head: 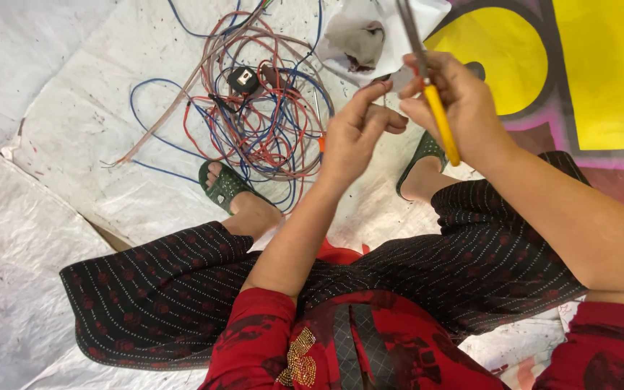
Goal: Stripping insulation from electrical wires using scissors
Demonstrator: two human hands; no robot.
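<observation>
Wire tangle on sheet, left of hands.

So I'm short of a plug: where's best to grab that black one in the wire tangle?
Grip the black plug by its blocky body, coming straight down from above. It lies on top of the tangled wires with loops around it, so a sideways approach would likely snag.

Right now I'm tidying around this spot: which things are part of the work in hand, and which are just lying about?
In use:
- yellow-handled pliers, gripped in the right hand
- small wire end, pinched by the left hand

Lying about:
- tangle of red and blue wires
- black plug
- crumpled white bag
- white sheet
</observation>
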